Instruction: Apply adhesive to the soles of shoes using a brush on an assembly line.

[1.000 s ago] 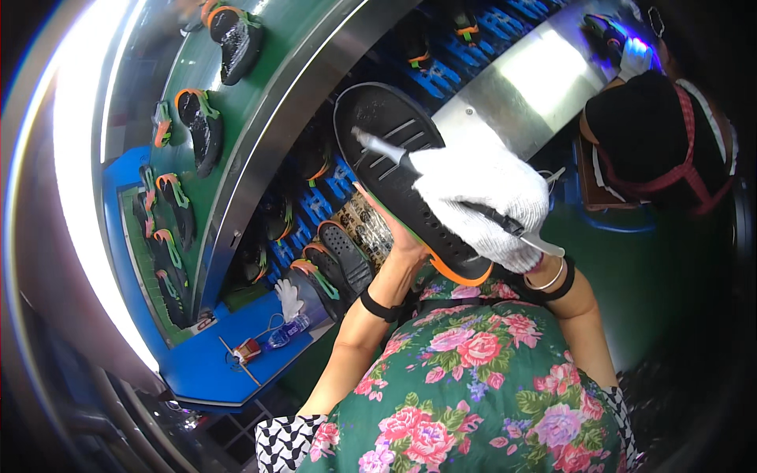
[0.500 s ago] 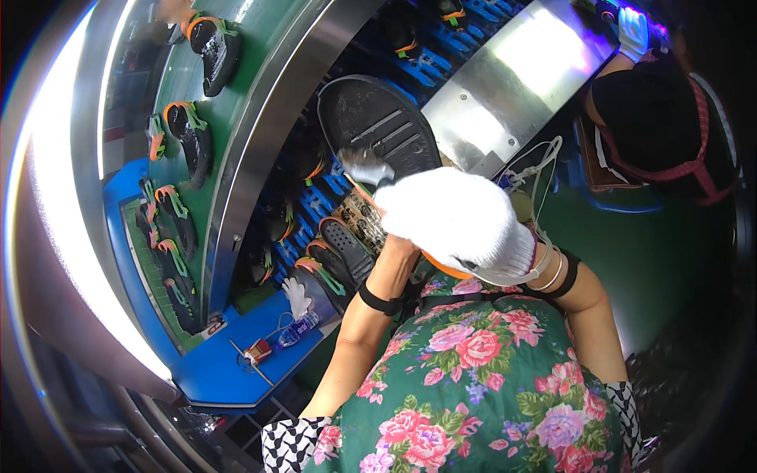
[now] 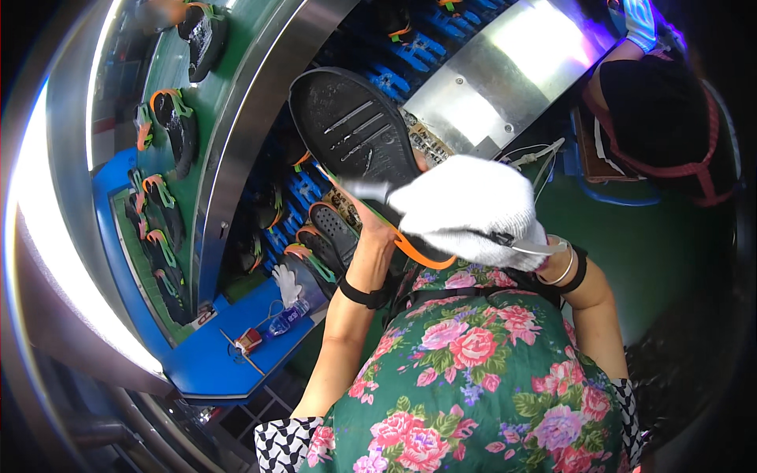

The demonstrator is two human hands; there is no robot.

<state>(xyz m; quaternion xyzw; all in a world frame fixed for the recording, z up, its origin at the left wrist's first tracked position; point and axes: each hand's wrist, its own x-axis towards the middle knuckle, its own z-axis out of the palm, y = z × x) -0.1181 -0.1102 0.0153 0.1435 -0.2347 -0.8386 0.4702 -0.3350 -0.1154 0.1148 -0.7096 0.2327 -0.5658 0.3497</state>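
Note:
My left hand (image 3: 377, 229), bare, is closed around the edge of a black shoe sole (image 3: 347, 118). Its thumb side lies along the near edge and a fingertip shows at the far edge. Wet whitish streaks mark the sole's ridged face. An orange edge (image 3: 426, 254) shows at the heel end, below my right hand. My right hand (image 3: 473, 201), in a white knit glove, is closed on a brush (image 3: 367, 189), smeared by motion, at the sole's near edge. The glove hides the fingers and most of the brush handle.
Black soles with orange and green straps (image 3: 175, 130) lie on a green conveyor at left. Blue racks (image 3: 303, 189) hold more shoes beneath. On a blue table (image 3: 213, 363) are a white glove (image 3: 287, 284) and a bottle (image 3: 288, 317). A co-worker (image 3: 654, 118) sits at right beside a metal plate (image 3: 473, 102).
The sole has shifted left and tilted, showing more of its face and the orange edge. The brush has come down from the sole's face to its near edge. The view has shifted slightly.

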